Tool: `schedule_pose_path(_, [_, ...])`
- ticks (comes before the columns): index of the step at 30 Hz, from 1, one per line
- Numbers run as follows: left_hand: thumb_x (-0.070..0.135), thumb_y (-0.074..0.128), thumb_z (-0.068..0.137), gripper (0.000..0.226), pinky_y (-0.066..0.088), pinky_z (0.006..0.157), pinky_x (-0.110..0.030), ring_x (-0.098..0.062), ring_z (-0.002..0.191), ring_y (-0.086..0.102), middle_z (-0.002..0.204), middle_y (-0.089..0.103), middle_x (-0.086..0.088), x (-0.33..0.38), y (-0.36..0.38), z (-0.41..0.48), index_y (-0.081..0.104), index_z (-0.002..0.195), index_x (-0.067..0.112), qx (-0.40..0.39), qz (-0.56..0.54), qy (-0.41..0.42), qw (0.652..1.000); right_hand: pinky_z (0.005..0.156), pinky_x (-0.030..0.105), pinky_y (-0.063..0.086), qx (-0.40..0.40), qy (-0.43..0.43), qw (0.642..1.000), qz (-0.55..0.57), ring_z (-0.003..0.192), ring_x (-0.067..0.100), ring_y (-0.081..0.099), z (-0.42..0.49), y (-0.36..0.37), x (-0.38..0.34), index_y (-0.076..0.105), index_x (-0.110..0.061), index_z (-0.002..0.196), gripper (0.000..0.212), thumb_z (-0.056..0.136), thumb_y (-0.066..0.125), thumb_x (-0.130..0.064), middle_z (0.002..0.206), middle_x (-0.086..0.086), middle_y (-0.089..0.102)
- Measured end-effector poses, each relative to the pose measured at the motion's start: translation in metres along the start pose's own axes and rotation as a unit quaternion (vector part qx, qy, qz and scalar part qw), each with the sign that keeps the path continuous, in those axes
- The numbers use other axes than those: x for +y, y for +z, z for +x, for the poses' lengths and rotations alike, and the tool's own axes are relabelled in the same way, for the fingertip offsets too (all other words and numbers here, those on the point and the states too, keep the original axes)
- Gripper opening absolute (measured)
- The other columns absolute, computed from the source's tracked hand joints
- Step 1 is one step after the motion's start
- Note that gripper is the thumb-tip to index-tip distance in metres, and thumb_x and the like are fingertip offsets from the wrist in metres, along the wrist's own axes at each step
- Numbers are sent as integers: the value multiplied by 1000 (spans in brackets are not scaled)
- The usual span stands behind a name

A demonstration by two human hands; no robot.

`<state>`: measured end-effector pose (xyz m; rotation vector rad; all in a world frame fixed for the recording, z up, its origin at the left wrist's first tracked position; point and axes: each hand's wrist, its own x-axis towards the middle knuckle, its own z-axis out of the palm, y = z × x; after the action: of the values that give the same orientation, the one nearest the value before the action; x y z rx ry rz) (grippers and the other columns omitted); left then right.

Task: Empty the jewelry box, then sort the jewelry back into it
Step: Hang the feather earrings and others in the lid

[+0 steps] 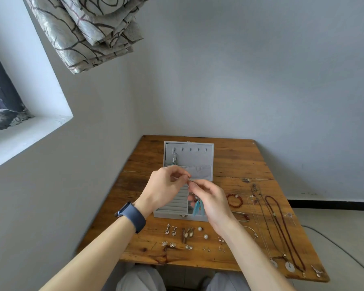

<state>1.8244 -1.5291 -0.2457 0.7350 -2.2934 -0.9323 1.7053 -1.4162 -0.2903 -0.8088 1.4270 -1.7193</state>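
A grey jewelry box (206,146) stands open on the wooden table (235,162), lid upright, ring rolls in its base. One blue feather earring (174,160) hangs from the leftmost hook in the lid. My left hand (164,189) and my right hand (210,198) meet above the box and both pinch the hook of a second blue feather earring (198,207), whose feather dangles below my right fingers. Several earring pairs (186,233) lie in rows in front of the box.
Right of the box lie a red bead bracelet (234,200), other bangles (243,216) and several long necklaces (282,232) running to the table's front right corner. Walls close the table's left and far sides. My knees are under the front edge.
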Motion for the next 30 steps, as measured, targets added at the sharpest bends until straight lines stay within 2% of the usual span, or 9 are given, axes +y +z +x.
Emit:
schedule_pose_path(3, [24, 64, 95, 10, 45, 70, -7, 6, 81, 63, 87, 70, 19, -2, 3, 1, 74, 96, 28, 30, 12, 15, 999, 69, 20, 54, 35, -37, 998, -43, 80, 12, 72, 2, -1, 0, 75, -28, 99, 9, 91, 72, -27, 89, -4, 76])
schedule_pose_path(7, [26, 63, 96, 11, 43, 69, -7, -1, 84, 61, 91, 67, 22, -2, 11, -1, 72, 103, 28, 50, 87, 112, 989, 70, 18, 54, 71, -74, 995, -17, 83, 13, 73, 9, -6, -1, 75, -18, 101, 15, 87, 77, -19, 89, 0, 77])
schedule_pose_path(10, [29, 67, 94, 8, 47, 68, -9, 0, 79, 65, 86, 71, 23, -1, 14, 5, 74, 98, 27, 59, -31, 42, 997, 73, 16, 53, 53, -97, 993, -44, 88, 8, 72, 12, -12, -3, 74, -15, 99, 14, 86, 77, -17, 93, -3, 76])
schedule_pose_path(12, [32, 69, 93, 8, 49, 66, -12, 0, 74, 67, 85, 73, 19, -1, 13, 11, 75, 95, 27, 32, -98, -9, 995, 72, 16, 52, 46, -92, 994, -44, 87, 8, 71, 14, -17, -4, 74, -19, 97, 10, 87, 76, -18, 93, -3, 76])
schedule_pose_path(15, [30, 69, 93, 9, 52, 66, -14, -3, 71, 68, 86, 74, 11, -1, 13, 13, 75, 96, 23, -5, -89, -2, 996, 68, 19, 53, 33, -57, 997, -36, 78, 12, 70, 16, -21, -4, 76, -26, 99, 10, 91, 72, -21, 92, 1, 76])
schedule_pose_path(19, [26, 68, 94, 6, 54, 68, -18, -7, 68, 69, 86, 74, 7, -5, 16, 15, 73, 95, 23, -1, -93, -19, 996, 66, 24, 55, 11, -27, 997, -72, 73, 10, 66, 23, -17, -2, 78, -27, 95, 10, 93, 69, -25, 88, 1, 75])
schedule_pose_path(23, [27, 67, 94, 6, 51, 68, -14, -2, 72, 67, 84, 72, 11, -15, 17, 19, 72, 94, 27, 2, -61, -27, 998, 59, 25, 52, 43, -44, 988, -142, 65, 8, 64, 33, -13, 2, 75, -30, 82, 14, 92, 66, -26, 75, -6, 71])
schedule_pose_path(26, [31, 66, 93, 5, 51, 69, -14, -1, 76, 67, 86, 71, 14, -29, 18, 27, 71, 95, 32, 7, -62, -48, 997, 64, 33, 54, 62, -63, 972, -217, 61, 10, 66, 47, -8, 5, 72, -32, 82, 12, 91, 64, -32, 70, -9, 70])
schedule_pose_path(30, [34, 65, 93, 23, 43, 65, -6, 4, 87, 61, 106, 65, 16, -67, 11, 56, 61, 116, 32, 54, -41, -91, 994, 55, 16, 46, 101, -56, 965, -236, 58, 6, 68, 83, -3, 9, 70, -34, 86, 10, 93, 64, -36, 78, -23, 69])
